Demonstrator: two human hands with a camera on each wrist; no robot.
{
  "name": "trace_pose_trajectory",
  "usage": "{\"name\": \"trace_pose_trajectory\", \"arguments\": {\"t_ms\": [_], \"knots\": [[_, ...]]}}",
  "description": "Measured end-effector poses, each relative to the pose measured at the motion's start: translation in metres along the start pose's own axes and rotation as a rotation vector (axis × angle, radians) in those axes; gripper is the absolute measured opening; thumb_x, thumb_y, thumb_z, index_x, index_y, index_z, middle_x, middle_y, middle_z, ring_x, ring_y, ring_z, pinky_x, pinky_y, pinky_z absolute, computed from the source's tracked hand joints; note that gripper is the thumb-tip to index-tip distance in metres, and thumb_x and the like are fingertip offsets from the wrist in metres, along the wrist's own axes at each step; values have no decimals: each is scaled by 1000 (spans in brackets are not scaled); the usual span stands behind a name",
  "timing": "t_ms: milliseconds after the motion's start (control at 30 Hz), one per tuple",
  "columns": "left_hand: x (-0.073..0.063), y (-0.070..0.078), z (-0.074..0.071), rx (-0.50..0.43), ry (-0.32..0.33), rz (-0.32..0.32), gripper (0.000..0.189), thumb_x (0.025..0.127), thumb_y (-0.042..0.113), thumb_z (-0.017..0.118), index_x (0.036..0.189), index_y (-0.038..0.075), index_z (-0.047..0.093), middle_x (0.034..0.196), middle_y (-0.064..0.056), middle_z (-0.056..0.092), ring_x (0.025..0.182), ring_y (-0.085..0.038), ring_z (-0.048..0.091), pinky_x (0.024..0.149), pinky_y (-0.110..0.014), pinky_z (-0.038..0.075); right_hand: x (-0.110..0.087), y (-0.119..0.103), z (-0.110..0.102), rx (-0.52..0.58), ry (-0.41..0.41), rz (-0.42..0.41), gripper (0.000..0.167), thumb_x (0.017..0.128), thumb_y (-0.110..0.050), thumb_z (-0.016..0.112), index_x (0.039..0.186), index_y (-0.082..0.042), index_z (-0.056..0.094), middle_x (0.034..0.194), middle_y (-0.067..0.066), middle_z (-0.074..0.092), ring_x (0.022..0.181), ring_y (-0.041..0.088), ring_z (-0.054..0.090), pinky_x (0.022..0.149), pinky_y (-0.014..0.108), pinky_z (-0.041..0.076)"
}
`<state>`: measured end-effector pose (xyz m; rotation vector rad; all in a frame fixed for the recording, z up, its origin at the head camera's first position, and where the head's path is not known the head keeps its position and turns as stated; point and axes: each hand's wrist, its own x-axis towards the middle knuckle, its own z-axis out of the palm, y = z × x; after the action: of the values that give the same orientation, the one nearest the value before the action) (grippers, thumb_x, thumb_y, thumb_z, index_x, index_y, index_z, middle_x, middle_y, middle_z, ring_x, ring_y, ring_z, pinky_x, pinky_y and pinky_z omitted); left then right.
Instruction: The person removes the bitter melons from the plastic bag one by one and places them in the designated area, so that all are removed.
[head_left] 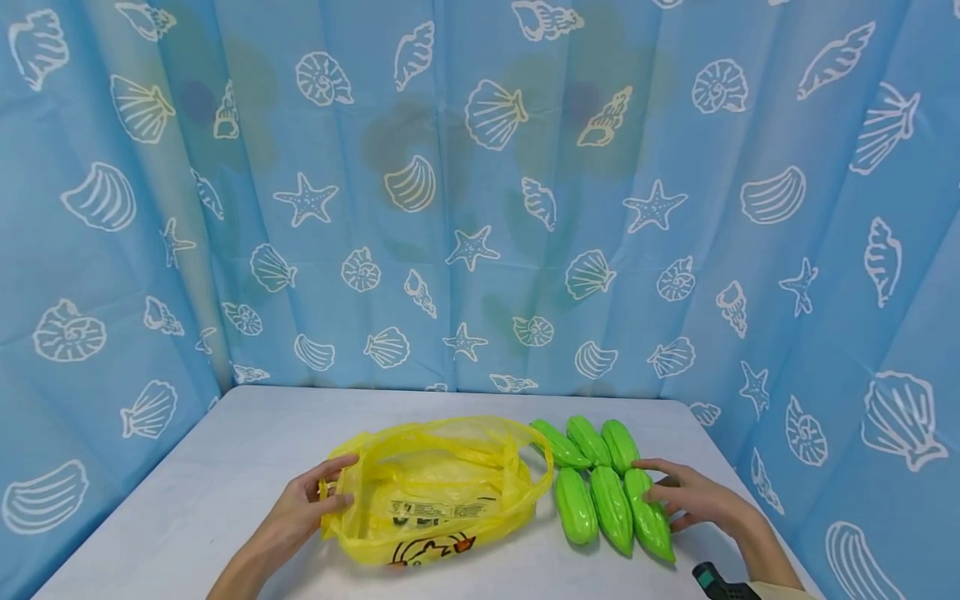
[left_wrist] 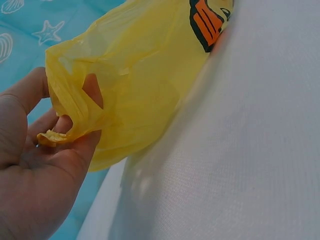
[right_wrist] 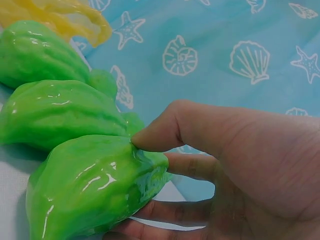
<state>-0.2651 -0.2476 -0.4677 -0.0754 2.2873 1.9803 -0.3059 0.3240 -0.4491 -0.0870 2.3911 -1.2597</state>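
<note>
A thin yellow plastic bag [head_left: 521,517] lies on the white table with its mouth spread wide, dark print and an orange patch on its side. My left hand [head_left: 296,504] holds the bag's left end. In the left wrist view, the fingers [left_wrist: 91,150] reach through the bag's handle loop. Glossy green ridged toy gourds, several in two rows, lie right of the bag. My right hand [head_left: 705,497] grips the rightmost front gourd [head_left: 654,533], thumb on top and fingers along its far side. Beside it lie a middle gourd [head_left: 613,512] and a left gourd [head_left: 576,508].
Behind the front row, the back gourds [head_left: 588,440] touch one another. The bag's right handle [head_left: 549,467] reaches the gourds' left side. A blue shell-print curtain [head_left: 465,283] encloses the white table [head_left: 277,417] at the back and sides.
</note>
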Motion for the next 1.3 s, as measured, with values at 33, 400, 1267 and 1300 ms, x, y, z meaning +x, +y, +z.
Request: {"name": "trace_pose_trajectory", "arguments": {"t_ms": [33,400,1267,1300], "knots": [[0,0,0,0,-1,2,64,86,12,72,145,14,47,139,-12,43,104,-22,47,75,-27,54,1,0,0,-3,4,2,70,92,-31,58,152,-8,31,133,28,49,90,26,60,74,45,57],[0,-1,1,5,12,-1,65,85,11,72,145,14,48,130,-11,45,104,-22,45,72,-26,52,1,1,2,-3,15,5,69,92,-32,59,152,-10,33,135,30,48,93,27,62,76,46,57],[1,-1,0,8,11,5,64,85,13,73,145,14,48,132,-11,45,103,-21,46,72,-25,51,-4,5,-8,27,-12,-15,71,96,-39,58,153,-6,30,135,33,48,101,30,64,81,48,57],[1,-1,-1,9,12,5,65,85,13,73,145,14,48,133,-11,45,103,-21,46,72,-25,51,-4,5,-8,29,-10,-14,71,96,-39,58,153,-5,30,135,33,48,101,30,64,81,48,57]]}}
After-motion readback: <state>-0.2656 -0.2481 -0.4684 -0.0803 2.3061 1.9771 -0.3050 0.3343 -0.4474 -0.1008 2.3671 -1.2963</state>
